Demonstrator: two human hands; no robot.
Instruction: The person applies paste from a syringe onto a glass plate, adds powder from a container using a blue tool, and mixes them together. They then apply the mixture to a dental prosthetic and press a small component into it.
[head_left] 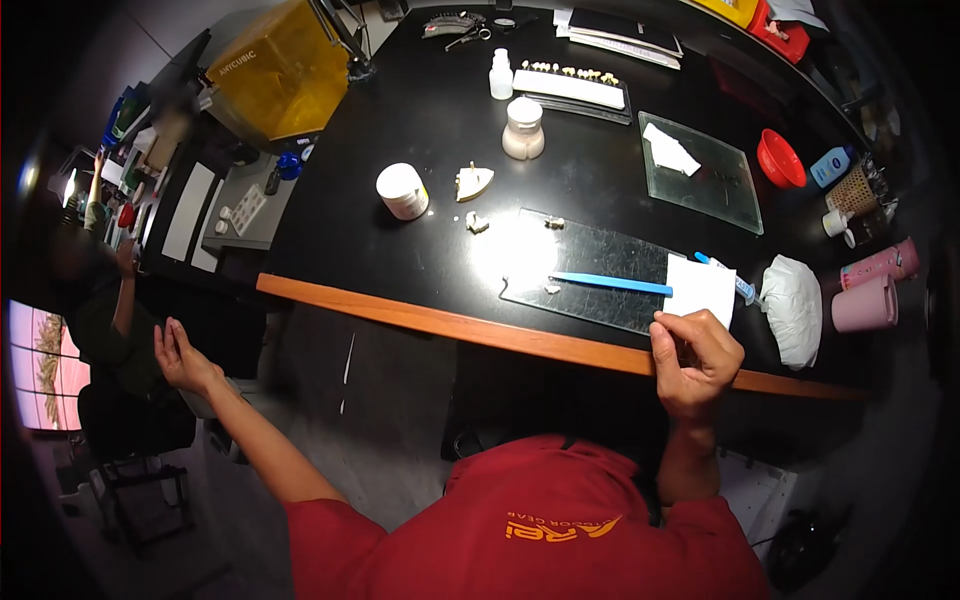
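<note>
My left hand (pixel 187 360) is held out away from the table at the left, palm up, fingers stretched, holding nothing. My right hand (pixel 698 362) is at the table's front edge, thumb and index finger pinched close to the lower left corner of a white paper square (pixel 701 290). Whatever is between those fingertips, if anything, is hidden. Left of the paper, a slim blue plastic tool (pixel 612 283) lies over a dark glass slab (pixel 600 308), its right end touching the paper. Small pale pieces, including a tooth-like piece (pixel 553 223), lie on the slab.
A white-lidded jar (pixel 403 191), dental cast piece (pixel 474 182), beige jar (pixel 523 130) and small bottle (pixel 501 75) stand farther back. At right are a glass plate (pixel 702 180), red bowl (pixel 780 158), crumpled white bag (pixel 791 312) and pink cup (pixel 865 305). Another person (pixel 110 310) is at far left.
</note>
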